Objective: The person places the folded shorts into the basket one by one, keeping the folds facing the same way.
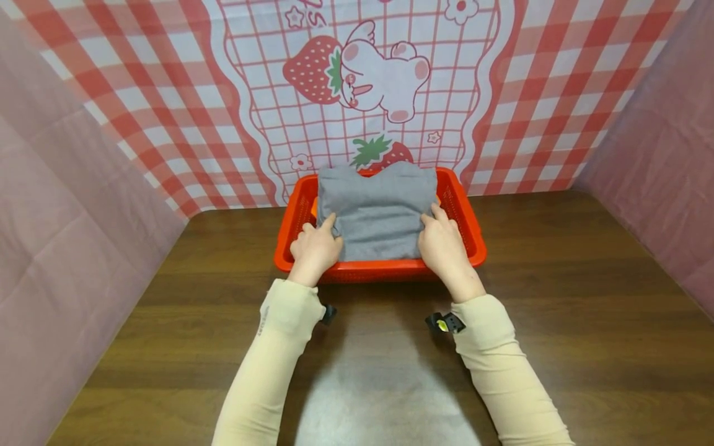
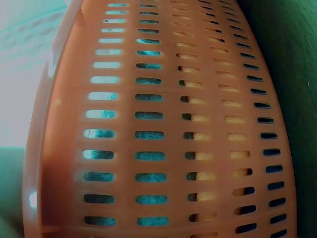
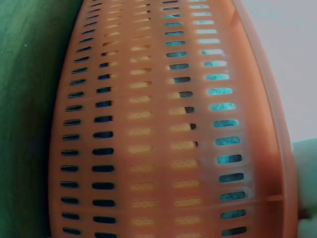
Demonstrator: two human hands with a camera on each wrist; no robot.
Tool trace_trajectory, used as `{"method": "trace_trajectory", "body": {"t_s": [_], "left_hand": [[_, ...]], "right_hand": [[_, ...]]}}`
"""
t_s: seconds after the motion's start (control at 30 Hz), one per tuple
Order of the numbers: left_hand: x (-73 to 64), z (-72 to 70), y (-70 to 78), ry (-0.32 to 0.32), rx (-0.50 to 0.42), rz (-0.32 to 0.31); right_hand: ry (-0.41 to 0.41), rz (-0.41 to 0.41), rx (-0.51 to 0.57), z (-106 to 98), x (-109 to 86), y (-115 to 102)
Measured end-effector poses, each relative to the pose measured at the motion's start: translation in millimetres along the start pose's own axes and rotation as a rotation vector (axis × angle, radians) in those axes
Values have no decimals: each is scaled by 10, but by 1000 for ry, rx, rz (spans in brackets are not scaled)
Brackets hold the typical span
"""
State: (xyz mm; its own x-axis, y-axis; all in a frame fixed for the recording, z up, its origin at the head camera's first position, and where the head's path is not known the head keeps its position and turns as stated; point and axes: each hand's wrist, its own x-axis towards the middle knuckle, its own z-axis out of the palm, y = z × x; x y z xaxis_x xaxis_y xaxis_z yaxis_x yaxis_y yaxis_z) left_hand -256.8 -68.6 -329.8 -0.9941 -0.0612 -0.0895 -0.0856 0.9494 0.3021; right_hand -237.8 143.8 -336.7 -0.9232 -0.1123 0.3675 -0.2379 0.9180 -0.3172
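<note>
A grey cloth (image 1: 379, 214) lies spread in a red plastic basket (image 1: 379, 265), its far edge draped over the basket's back rim. At the cloth's left edge, my left hand (image 1: 315, 251) pinches the fabric between thumb and forefinger, with a small fold bunched there. My right hand (image 1: 444, 243) pinches the opposite edge near the basket's right front corner. Something orange (image 1: 314, 208) peeks out beside the cloth, mostly hidden under it. Both wrist views are filled by the slotted basket wall (image 2: 173, 114), with grey fabric and orange showing through the slots.
The basket stands on a brown wooden table (image 1: 558, 297), close to a red-and-white checked backdrop (image 1: 535, 93) with strawberry pictures. Pink curtains (image 1: 72, 217) hang at both sides. The basket's front rim lies beneath my wrists.
</note>
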Motion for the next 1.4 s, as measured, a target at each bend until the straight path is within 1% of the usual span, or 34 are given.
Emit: {"method": "trace_trajectory", "body": {"t_s": [0.03, 0.1, 0.17, 0.27, 0.33, 0.47, 0.5, 0.57, 0.63, 0.73, 0.8, 0.87, 0.93, 1.07, 1.2, 1.4], "left_hand": [[1, -1, 0, -8, 17, -3], [4, -1, -6, -14, 40, -8], [7, -7, -13, -17, 49, -5], [7, -32, -12, -6, 56, 17], [4, -72, 9, 12, 59, 40], [10, -186, 85, 68, 51, 88], [19, -210, 107, 72, 45, 103], [35, -260, 149, 53, 25, 143], [65, -291, 181, 10, 16, 187], [110, -329, 216, -61, 1, 230], [142, -337, 236, -75, -1, 246], [158, -348, 260, -79, -6, 263], [179, -351, 281, -81, -6, 290], [233, -354, 312, -121, -30, 325], [300, -374, 339, -175, -54, 311], [394, -419, 407, -225, 5, 289]], "right_hand": [[-6, -9, -20, -3, 3, 3], [-23, 0, -52, -9, 14, 9], [-61, 24, -67, -18, 32, 13], [-125, 73, -62, -44, 66, 13], [-160, 66, -61, -73, 97, 12], [-185, 31, -27, -165, 171, 6], [-194, 23, -13, -192, 193, 7], [-220, 6, 11, -248, 239, 4], [-266, -30, 22, -304, 289, 0], [-384, -112, 15, -371, 370, 3], [-467, -152, 4, -403, 424, 5], [-530, -165, -13, -413, 478, 10], [-548, -157, -32, -413, 524, 4], [-535, -150, -66, -373, 616, -17], [-568, -145, -89, -325, 709, -30], [-640, -119, -85, -307, 814, -43]]}}
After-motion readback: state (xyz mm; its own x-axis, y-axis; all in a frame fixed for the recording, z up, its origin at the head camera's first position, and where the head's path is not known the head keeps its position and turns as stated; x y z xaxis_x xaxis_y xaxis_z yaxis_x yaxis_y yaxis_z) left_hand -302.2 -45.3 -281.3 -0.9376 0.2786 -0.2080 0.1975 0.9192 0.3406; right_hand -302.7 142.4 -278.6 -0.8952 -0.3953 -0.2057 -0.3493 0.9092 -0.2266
